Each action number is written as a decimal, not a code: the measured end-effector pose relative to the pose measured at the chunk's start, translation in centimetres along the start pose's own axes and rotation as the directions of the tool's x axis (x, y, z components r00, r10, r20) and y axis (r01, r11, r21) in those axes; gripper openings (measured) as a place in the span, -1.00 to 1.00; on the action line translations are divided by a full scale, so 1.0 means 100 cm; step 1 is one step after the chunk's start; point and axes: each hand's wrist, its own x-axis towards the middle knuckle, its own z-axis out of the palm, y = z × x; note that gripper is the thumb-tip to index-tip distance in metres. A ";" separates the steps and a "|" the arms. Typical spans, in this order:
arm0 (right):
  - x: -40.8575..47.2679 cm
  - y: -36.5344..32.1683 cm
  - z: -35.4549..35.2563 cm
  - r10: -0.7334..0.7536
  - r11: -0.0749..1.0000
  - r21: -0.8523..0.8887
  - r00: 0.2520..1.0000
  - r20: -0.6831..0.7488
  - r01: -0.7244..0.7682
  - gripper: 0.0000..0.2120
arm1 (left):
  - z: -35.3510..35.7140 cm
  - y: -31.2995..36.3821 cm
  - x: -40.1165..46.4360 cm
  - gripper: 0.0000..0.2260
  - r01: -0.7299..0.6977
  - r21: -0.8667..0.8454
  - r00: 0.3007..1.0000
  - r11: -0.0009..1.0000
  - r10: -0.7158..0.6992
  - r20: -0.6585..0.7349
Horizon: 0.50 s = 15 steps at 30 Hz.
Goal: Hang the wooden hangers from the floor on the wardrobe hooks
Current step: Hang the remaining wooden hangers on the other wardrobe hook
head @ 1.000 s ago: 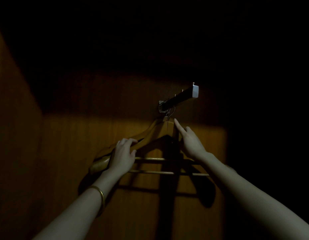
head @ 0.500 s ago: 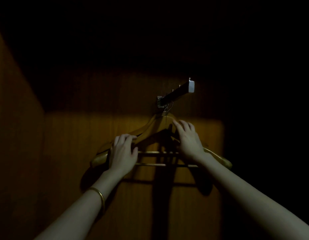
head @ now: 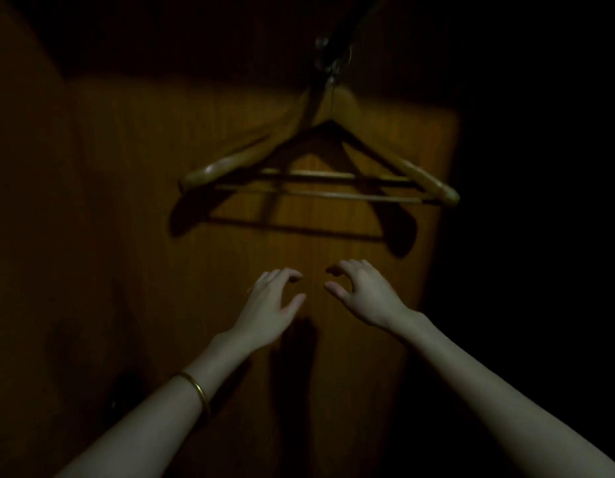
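Wooden hangers (head: 230,162) hang together from the dark hook rail (head: 337,32) at the top of the wardrobe, their arms and crossbars overlapping; how many there are I cannot tell. Their shadow falls on the wooden back panel (head: 333,263) behind them. My left hand (head: 269,303) and my right hand (head: 363,291) hover side by side well below the hangers, both with loosely curled fingers and holding nothing. A gold bangle sits on my left wrist.
The wardrobe's left side wall (head: 26,201) stands close on the left. Only a patch of the back panel is lit; the right side and the top of the wardrobe are in deep darkness.
Both hands have let go of the hangers and dropped away below them. The view has tilted down, so the rail now sits at the top edge.
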 end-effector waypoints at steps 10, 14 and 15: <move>-0.130 0.054 0.125 0.157 0.921 0.255 0.880 0.448 -0.294 -0.68 | 0.108 -0.010 -0.133 -0.77 0.366 -0.185 0.919 0.912 -0.324 0.223; -0.193 0.072 0.186 0.255 0.827 0.282 0.771 0.583 -0.487 -0.73 | 0.164 -0.024 -0.195 -0.78 0.549 -0.202 0.827 0.811 -0.492 0.272; -0.209 0.077 0.203 0.283 0.800 0.275 0.739 0.611 -0.534 -0.74 | 0.178 -0.031 -0.209 -0.74 0.592 -0.208 0.796 0.779 -0.524 0.304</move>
